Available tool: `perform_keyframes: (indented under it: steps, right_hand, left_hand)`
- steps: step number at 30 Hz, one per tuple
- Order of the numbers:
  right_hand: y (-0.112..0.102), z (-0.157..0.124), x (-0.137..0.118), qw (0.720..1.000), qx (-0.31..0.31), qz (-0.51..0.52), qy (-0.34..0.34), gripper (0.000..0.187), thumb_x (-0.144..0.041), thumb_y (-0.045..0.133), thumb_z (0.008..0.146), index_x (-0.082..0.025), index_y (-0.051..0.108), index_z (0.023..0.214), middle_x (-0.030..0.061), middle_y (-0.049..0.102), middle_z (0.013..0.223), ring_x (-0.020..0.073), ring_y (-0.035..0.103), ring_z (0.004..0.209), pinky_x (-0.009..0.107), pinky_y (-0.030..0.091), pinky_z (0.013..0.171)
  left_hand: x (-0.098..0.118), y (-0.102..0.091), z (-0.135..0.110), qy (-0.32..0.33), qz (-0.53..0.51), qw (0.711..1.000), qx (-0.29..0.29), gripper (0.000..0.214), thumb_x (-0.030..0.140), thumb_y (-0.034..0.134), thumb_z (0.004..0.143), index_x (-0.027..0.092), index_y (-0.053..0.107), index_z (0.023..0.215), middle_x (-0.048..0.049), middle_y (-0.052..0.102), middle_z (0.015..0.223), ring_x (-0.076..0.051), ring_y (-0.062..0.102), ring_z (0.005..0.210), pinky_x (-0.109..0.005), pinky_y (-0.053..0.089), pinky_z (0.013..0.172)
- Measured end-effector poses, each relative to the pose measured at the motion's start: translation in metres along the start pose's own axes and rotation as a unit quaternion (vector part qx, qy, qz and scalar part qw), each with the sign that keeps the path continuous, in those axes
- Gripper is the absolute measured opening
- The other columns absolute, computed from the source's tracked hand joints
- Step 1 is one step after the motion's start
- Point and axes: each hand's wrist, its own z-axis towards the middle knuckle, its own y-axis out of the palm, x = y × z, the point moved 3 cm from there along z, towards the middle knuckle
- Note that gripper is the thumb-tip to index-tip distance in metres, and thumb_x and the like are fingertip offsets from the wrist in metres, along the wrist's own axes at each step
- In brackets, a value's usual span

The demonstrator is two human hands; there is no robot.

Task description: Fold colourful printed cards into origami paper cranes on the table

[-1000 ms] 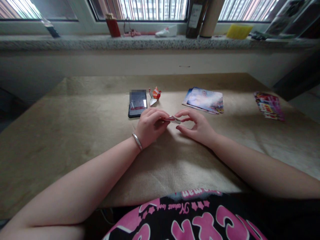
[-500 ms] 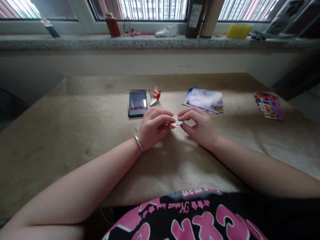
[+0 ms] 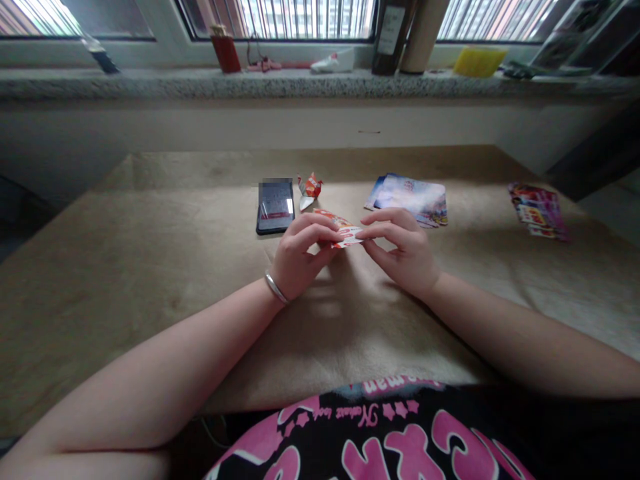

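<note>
Between my hands is a small folded piece of paper (image 3: 349,235), white and orange-red with print on it. My left hand (image 3: 307,253) pinches its left side between thumb and fingers. At the right end, my right hand (image 3: 400,252) grips it between thumb and fingertips. The paper is held just above the table, and its lower layers are partly hidden by the fingers. Just beyond my left hand stands a folded paper crane (image 3: 311,189) in red, orange and white. A phone (image 3: 275,208) with a lit screen lies to the left of the crane.
Printed cards (image 3: 410,197) lie in a loose stack beyond my right hand. More colourful cards (image 3: 539,212) rest at the right of the table (image 3: 150,267). Along the stone windowsill (image 3: 175,85) stand a red bottle (image 3: 226,52), a dark bottle (image 3: 390,40) and a yellow block (image 3: 479,63).
The paper has been turned and opened a little, so an orange printed flap now shows beyond my left fingers. My right fingers have shifted slightly; both hands keep hold.
</note>
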Motion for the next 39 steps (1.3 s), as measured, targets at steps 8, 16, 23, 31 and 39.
perform_keyframes:
  steps: [8, 16, 23, 31, 39]
  right_hand:
    - [-0.001, 0.002, -0.001, 1.0, -0.004, 0.014, 0.012, 0.009, -0.026, 0.064, 0.081, -0.029, 0.065, 0.09, 0.0031, 0.065, 0.096, 0.0194, 0.06, 0.092, 0.039, 0.048, 0.084]
    - [-0.004, 0.002, -0.001, 1.0, 0.003, -0.021, -0.023, 0.011, -0.021, 0.064, 0.081, -0.029, 0.066, 0.088, 0.0023, 0.066, 0.098, 0.0194, 0.06, 0.094, 0.04, 0.047, 0.085]
    - [-0.006, 0.003, -0.003, 0.999, -0.005, -0.028, -0.037, 0.015, -0.022, 0.063, 0.082, -0.033, 0.067, 0.091, 0.0008, 0.066, 0.097, 0.0202, 0.059, 0.095, 0.042, 0.047, 0.086]
    - [-0.006, 0.005, -0.005, 0.999, 0.0, -0.013, -0.035, 0.014, -0.02, 0.063, 0.081, -0.029, 0.064, 0.092, 0.0024, 0.069, 0.094, 0.0204, 0.062, 0.094, 0.042, 0.049, 0.087]
    - [-0.006, 0.005, -0.001, 1.0, -0.003, 0.006, -0.004, 0.008, -0.023, 0.064, 0.081, -0.029, 0.063, 0.085, 0.0005, 0.071, 0.091, 0.0216, 0.062, 0.096, 0.045, 0.048, 0.09]
  left_hand:
    - [-0.007, 0.001, 0.0, -0.029, -0.024, 0.999, -0.007, 0.01, 0.027, 0.062, 0.084, 0.019, 0.059, 0.081, -0.0031, 0.063, 0.093, -0.014, 0.061, 0.091, -0.033, 0.051, 0.084]
    - [0.0, 0.001, 0.002, 0.014, 0.008, 1.0, -0.01, 0.008, 0.024, 0.066, 0.081, 0.019, 0.061, 0.085, -0.0026, 0.064, 0.09, -0.014, 0.06, 0.087, -0.031, 0.05, 0.081]
    - [0.003, -0.001, 0.001, -0.004, 0.017, 1.0, -0.005, 0.009, 0.027, 0.064, 0.083, 0.019, 0.06, 0.08, -0.0016, 0.065, 0.086, -0.012, 0.06, 0.081, -0.029, 0.05, 0.077]
    - [-0.003, 0.0, 0.0, -0.025, 0.011, 1.0, -0.004, 0.01, 0.026, 0.066, 0.082, 0.018, 0.06, 0.078, -0.0017, 0.065, 0.083, -0.012, 0.06, 0.078, -0.028, 0.05, 0.073]
    - [-0.004, 0.001, -0.001, -0.033, -0.024, 0.999, -0.006, 0.009, 0.022, 0.066, 0.081, 0.017, 0.06, 0.077, -0.0019, 0.064, 0.082, -0.011, 0.06, 0.077, -0.026, 0.05, 0.072]
